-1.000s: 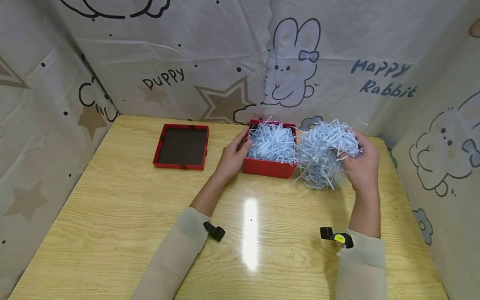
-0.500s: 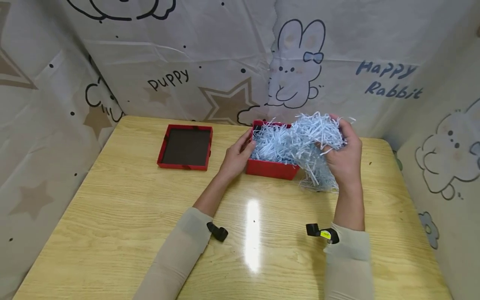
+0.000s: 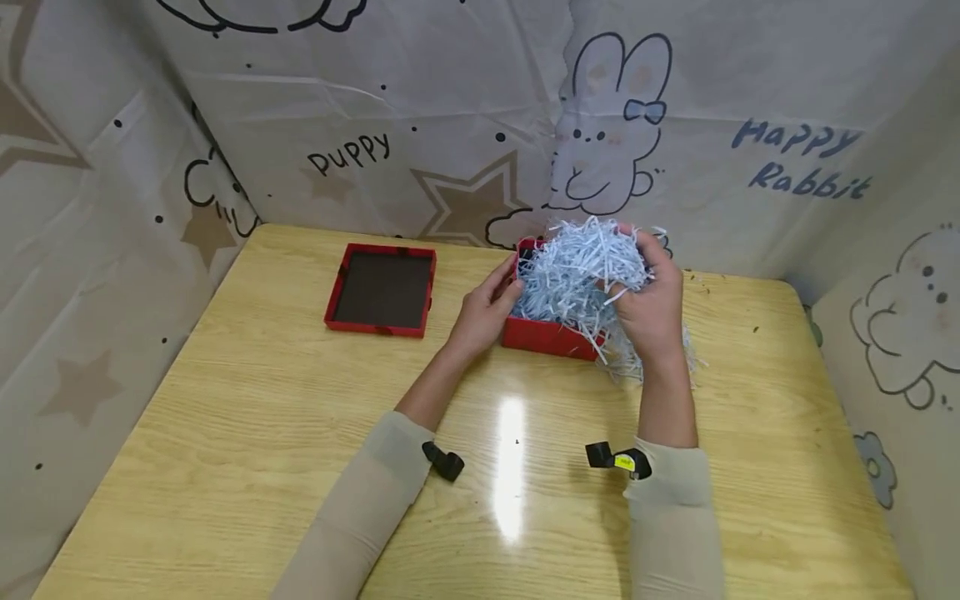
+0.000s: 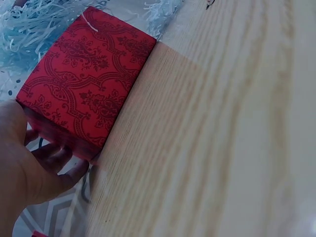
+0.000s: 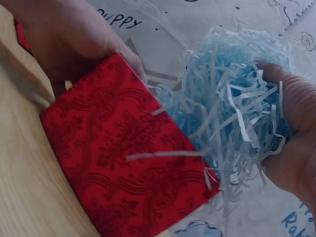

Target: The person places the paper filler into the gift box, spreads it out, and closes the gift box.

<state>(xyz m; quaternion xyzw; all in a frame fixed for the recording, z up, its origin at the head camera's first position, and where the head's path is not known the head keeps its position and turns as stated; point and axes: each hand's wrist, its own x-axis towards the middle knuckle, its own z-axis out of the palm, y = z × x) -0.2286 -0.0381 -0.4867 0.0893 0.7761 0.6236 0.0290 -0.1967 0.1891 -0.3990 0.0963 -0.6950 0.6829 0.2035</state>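
An uncovered red gift box [image 3: 551, 337] with a dark damask pattern stands at the table's back, filled with pale blue shredded paper. My left hand [image 3: 480, 317] holds the box at its left side, thumb by the rim and fingers against the wall, as the left wrist view shows. My right hand [image 3: 655, 308] grips a fluffy clump of shredded paper [image 3: 596, 254] over the box. The clump hides most of the opening, and some strands hang down the red front wall. In the right wrist view the clump [image 5: 232, 94] sits between thumb and fingers.
A red lid [image 3: 382, 289] with a dark inside lies upturned to the left. More shredded paper [image 3: 626, 354] lies right of the box, partly behind the right wrist. A printed cloth [image 3: 465, 125] surrounds the wooden table [image 3: 247, 400] at back and sides.
My right hand has moved left with the clump of shredded paper, from beside the box to over it. The left hand stays at the box's left side. The head view has shifted slightly.
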